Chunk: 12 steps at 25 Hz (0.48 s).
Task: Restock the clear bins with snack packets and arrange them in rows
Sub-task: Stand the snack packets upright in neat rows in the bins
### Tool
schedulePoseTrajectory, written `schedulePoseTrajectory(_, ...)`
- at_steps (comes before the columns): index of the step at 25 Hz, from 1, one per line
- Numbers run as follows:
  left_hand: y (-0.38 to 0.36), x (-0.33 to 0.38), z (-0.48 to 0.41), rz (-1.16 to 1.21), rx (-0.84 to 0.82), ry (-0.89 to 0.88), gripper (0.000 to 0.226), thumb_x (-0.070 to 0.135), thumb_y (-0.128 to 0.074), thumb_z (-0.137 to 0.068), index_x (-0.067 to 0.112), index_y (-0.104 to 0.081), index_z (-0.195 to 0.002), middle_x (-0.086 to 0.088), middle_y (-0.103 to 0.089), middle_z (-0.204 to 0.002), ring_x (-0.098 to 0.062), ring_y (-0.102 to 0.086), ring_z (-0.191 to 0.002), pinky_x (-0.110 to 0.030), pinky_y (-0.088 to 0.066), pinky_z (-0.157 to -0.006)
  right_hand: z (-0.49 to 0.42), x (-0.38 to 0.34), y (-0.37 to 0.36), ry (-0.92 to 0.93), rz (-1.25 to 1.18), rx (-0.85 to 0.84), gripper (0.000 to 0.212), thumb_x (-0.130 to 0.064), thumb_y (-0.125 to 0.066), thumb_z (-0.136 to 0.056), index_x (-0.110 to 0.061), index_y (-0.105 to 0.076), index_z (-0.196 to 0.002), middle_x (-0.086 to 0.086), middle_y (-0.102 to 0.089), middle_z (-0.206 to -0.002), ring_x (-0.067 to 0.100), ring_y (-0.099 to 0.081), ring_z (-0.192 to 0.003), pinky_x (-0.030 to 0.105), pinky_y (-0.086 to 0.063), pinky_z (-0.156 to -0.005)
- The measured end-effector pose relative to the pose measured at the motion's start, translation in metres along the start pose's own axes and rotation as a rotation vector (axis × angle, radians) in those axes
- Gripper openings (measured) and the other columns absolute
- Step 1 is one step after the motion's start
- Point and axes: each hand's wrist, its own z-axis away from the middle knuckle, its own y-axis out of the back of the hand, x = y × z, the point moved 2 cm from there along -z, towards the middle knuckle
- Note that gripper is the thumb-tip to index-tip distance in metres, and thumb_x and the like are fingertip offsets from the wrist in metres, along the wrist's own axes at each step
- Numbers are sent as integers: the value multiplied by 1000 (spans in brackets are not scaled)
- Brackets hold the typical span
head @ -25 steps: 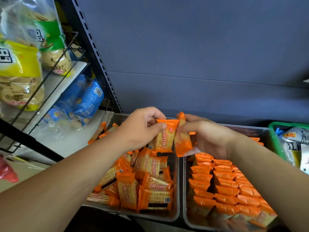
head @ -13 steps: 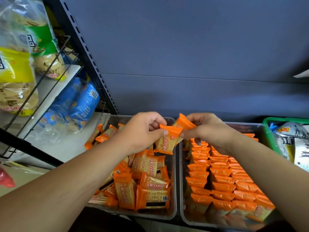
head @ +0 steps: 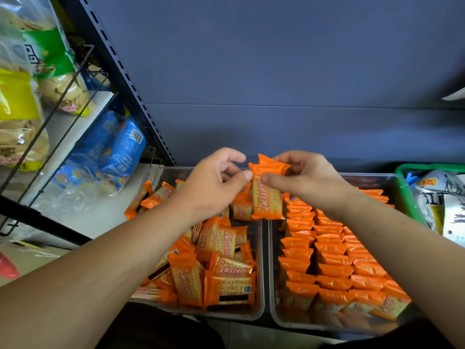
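Two clear bins stand side by side on the shelf. The left bin (head: 163, 177) holds a loose jumble of orange cracker packets (head: 221, 283). In the right bin (head: 372, 181), orange packets (head: 332, 263) stand in neat rows. Above the seam between the bins, my right hand (head: 309, 180) pinches the top of an orange cracker packet (head: 266, 200) that hangs upright, with a second packet (head: 270, 166) behind it. My left hand (head: 214, 185) is curled beside it, thumb tip against the packet's left edge.
A green basket (head: 402, 192) with silver packets (head: 440, 197) sits right of the bins. To the left are blue snack bags (head: 118, 149), a wire rack with yellow and green bags (head: 20, 104) and a black slotted upright (head: 125, 79). A grey panel closes the back.
The packet held by my left hand has swung upright and come against the one in my right hand. Both hands rose slightly and now meet above the seam.
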Motion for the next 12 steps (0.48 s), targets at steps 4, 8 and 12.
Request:
schedulePoseTrajectory(4, -15, -56, -4, -607, -434, 64, 28, 36, -68, -99, 28, -69, -127, 9, -69, -123, -14, -64, -117, -36, -54, -99, -2, 12, 9, -47, -12, 116, 26, -34, -84, -85, -21, -71, -103, -4, -78, -86, 6, -72, -69, 22, -50, -56)
schedulePoseTrajectory(8, -37, -85, -13, -870, -775, -10, 57, 50, -67, -96, 33, -52, -149, 6, -55, -152, -19, -52, -137, -42, -46, -112, -4, 23, 5, -69, -34, 79, 29, -38, -84, -84, -23, -71, -106, -7, -79, -90, 7, -74, -75, 29, -50, -63)
schedulePoseTrajectory(12, -47, -98, -23, -942, -881, 41, 82, 70, -57, -93, 39, -27, -162, 4, -36, -166, -25, -35, -151, -46, -29, -124, -11, 23, -2, -64, -43, 79, 27, -37, -83, -85, -24, -71, -106, -10, -79, -91, 5, -75, -78, 24, -51, -60)
